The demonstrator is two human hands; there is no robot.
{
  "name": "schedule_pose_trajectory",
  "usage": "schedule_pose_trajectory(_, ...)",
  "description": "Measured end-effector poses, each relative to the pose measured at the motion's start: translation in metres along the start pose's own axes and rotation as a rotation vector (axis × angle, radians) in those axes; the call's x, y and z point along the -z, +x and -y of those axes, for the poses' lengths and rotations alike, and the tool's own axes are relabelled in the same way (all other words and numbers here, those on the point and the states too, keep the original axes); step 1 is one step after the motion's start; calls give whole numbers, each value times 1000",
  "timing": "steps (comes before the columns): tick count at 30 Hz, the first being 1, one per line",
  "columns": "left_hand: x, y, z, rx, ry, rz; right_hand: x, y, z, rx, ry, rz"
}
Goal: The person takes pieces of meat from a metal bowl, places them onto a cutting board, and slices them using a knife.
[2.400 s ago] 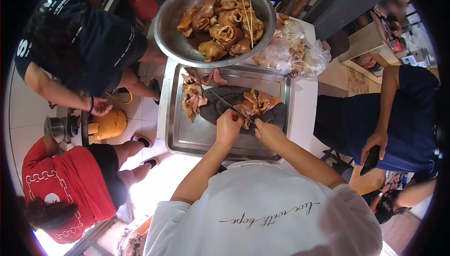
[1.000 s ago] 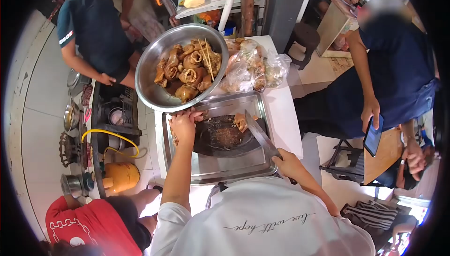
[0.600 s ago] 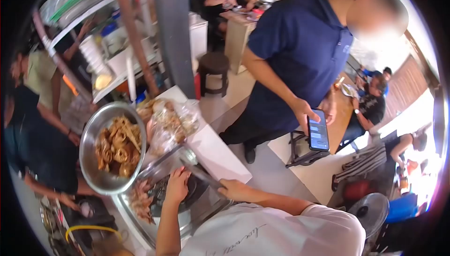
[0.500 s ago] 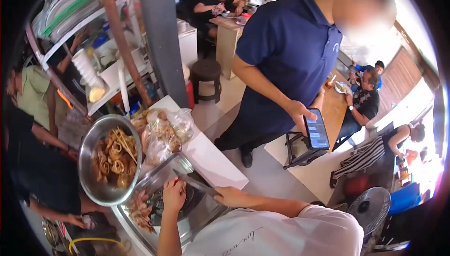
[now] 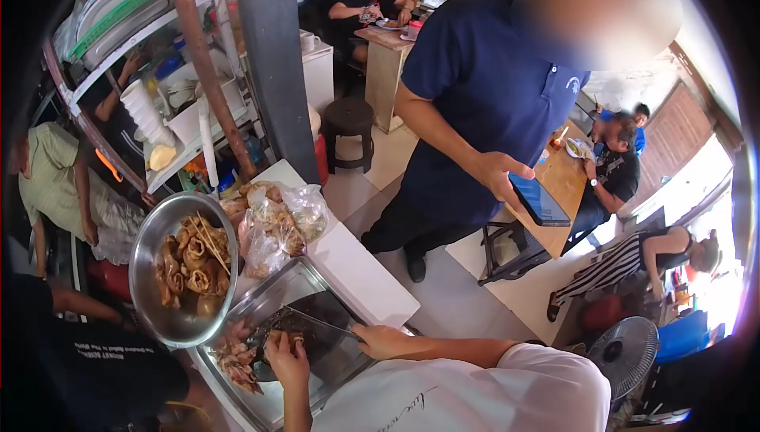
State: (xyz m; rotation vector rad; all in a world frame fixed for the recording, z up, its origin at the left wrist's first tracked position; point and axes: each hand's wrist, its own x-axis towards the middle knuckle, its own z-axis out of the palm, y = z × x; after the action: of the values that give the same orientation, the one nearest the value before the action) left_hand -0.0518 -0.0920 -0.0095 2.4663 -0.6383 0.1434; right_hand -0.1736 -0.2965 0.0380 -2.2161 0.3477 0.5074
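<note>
My right hand (image 5: 385, 342) is closed round the handle of a knife (image 5: 317, 324), its blade lying over the dark board (image 5: 321, 353) toward the left. Fingers curled, my left hand (image 5: 286, 358) holds a piece of meat (image 5: 294, 339) on that board, near the blade's tip. The board sits in a metal tray (image 5: 348, 302). Cut meat pieces (image 5: 236, 357) lie in the tray's left part. Behind it stands a large steel bowl (image 5: 147, 305) of brown cooked meat with two wooden sticks on top.
Plastic bags of food (image 5: 273, 230) lie on the white table (image 5: 360, 278) beyond the tray. A person in navy (image 5: 475, 108) stands there with a phone (image 5: 540, 199). Others are at left and farther back. A grey post (image 5: 273, 68), dish rack (image 5: 119, 20), stool (image 5: 349, 127) and fan (image 5: 624, 357) surround the table.
The view has swung rightward. My left hand has come down and left on the board. The blade is pulled a little from it. The person in navy has lowered the phone's angle; people at left have shifted.
</note>
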Motion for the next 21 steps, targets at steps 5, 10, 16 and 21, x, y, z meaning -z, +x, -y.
schedule_pose_trajectory(5,-3,0,4,193,-193,95,-12,11,-8,36,-59,36)
schedule_pose_trajectory(10,-4,-1,1,234,-211,96,-10,9,0,-1,-79,96)
schedule_pose_trajectory(16,-10,3,2,312,-258,15,-15,13,-8,11,-81,98)
schedule_pose_trajectory(21,-7,4,-1,330,-291,67,-11,3,-2,-119,-57,-10)
